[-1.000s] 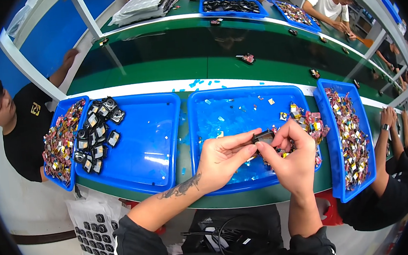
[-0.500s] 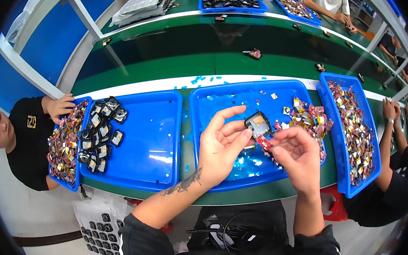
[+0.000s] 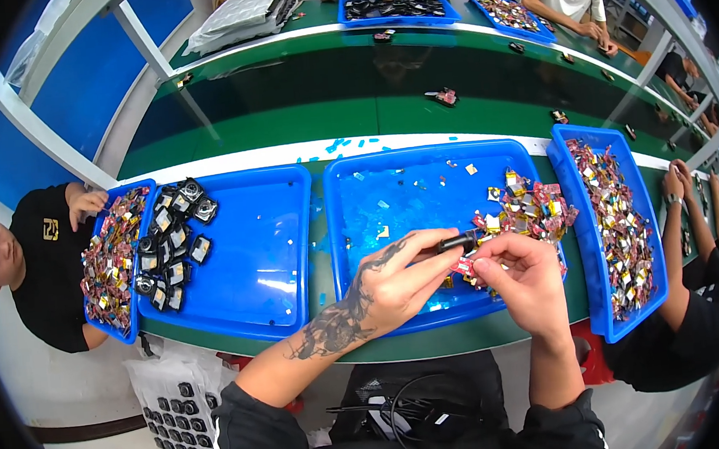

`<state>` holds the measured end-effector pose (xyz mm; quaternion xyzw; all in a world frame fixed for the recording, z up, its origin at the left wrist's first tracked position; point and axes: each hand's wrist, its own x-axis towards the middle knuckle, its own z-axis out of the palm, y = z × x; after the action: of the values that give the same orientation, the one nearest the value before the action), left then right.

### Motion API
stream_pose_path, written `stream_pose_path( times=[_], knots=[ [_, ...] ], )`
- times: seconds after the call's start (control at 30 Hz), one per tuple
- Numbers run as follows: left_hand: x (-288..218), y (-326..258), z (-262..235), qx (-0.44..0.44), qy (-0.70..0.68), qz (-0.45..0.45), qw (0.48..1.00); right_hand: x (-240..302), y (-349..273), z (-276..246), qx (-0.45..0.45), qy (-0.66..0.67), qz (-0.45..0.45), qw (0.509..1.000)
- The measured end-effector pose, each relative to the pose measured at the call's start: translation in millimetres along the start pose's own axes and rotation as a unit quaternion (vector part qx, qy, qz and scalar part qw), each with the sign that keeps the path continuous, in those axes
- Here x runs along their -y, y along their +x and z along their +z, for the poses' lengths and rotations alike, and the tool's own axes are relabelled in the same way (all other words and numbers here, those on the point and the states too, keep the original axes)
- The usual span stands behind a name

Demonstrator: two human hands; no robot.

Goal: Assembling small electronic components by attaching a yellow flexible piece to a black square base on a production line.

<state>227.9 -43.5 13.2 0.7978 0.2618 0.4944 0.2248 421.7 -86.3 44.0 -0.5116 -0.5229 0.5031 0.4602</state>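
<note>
Black case (image 3: pixel 457 242) swings edge-on over blue tray (image 3: pixel 333 218), we lose its face; left hand (image 3: pixel 402 276) clasps it, right hand (image 3: pixel 523 283) pinches red piece (image 3: pixel 462 265) just beside; we judge work mid-step.

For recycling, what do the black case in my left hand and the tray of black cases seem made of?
Black case: probably hard plastic; smooth, dark side, though metal is possible. Blue tray: likely moulded plastic, glossy, with reflections and rounded corners.
</note>
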Motion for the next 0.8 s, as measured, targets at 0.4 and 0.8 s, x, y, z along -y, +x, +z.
stream_pose_path(
  times=[0.4, 0.8],
  knots=[
    [6, -2, 3, 0.109, -0.432, -0.454, 0.772, -4, -6, 11, -0.058, -0.021, -0.069, 0.996],
    [3, -10, 13, 0.012, -0.369, -0.326, 0.870, -29, 0, 28, -0.161, -0.171, -0.168, 0.957]
  ],
)
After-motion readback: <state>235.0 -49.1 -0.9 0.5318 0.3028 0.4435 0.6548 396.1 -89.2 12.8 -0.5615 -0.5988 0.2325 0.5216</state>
